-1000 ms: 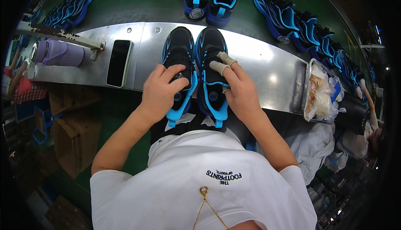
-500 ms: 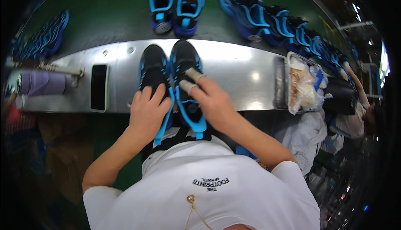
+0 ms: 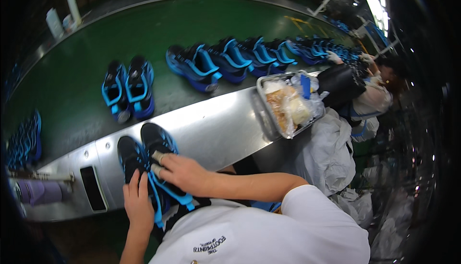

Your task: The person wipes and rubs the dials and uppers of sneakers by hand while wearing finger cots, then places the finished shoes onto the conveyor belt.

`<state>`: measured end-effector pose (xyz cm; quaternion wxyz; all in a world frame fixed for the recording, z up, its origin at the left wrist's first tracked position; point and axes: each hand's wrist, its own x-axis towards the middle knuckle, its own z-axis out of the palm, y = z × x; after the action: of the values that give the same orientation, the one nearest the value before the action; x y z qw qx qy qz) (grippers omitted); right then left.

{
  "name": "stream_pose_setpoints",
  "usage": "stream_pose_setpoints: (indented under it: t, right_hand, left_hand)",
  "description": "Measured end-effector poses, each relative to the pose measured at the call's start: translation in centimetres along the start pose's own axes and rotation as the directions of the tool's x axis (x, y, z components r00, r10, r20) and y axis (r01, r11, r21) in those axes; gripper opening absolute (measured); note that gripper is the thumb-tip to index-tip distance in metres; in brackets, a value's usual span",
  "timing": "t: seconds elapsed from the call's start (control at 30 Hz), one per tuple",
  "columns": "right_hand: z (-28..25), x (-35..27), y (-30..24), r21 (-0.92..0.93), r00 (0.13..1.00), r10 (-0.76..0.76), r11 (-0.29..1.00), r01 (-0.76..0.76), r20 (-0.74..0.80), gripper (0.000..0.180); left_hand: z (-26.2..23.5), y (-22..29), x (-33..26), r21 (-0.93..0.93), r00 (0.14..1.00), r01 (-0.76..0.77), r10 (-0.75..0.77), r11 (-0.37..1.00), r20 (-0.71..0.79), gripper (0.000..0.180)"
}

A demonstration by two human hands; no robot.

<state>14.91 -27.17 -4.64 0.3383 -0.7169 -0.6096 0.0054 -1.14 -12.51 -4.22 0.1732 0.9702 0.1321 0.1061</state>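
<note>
The left shoe [image 3: 128, 150] and right shoe [image 3: 154, 137] lie side by side on the counter [image 3: 221, 125], toes pointing away, heels overhanging its near edge. Both are directly under the fingers: the left hand [image 3: 137, 201] on the left shoe, the right hand [image 3: 186, 173] on the right, fingers slightly parted and bent; whether they grip, I cannot tell. Dark lettering [image 3: 210, 246] marks the white shirt [image 3: 273, 235].

Two black, blue-trimmed shoes [image 3: 134, 157] stand side by side, heels overhanging a metal ledge [image 3: 218, 127].
</note>
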Motion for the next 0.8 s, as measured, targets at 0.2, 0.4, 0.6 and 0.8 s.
stream_pose_setpoints:
  t: [0.2, 0.4, 0.6, 0.8]
  right_hand:
    - [-1.8, -0.5, 0.4, 0.285, 0.982, 0.144, 0.943, -0.174, 0.124, 0.054]
    - [0.8, -1.1, -2.1, -0.022, 0.997, 0.079, 0.997, -0.078, 0.026, 0.075]
    - [-1.5, -1.0, 0.1, 0.112, 0.987, 0.138, 0.983, -0.147, 0.085, 0.043]
    - [-2.5, -0.4, 3.4, 0.410, 0.991, 0.046, 0.907, -0.096, 0.129, 0.023]
  left_hand:
    - [-2.2, 2.3, 0.4, -0.113, 0.984, 0.168, -0.161, 0.979, 0.071, 0.058]
    - [-0.5, 4.5, -1.0, 0.010, 0.990, 0.137, -0.136, 0.991, -0.029, 0.065]
    - [-1.9, 1.4, 1.7, -0.040, 0.993, 0.048, -0.052, 0.998, -0.102, 0.031]
    - [-2.4, -1.6, 4.2, -0.581, 0.991, 0.102, -0.028, 0.808, 0.134, 0.015]
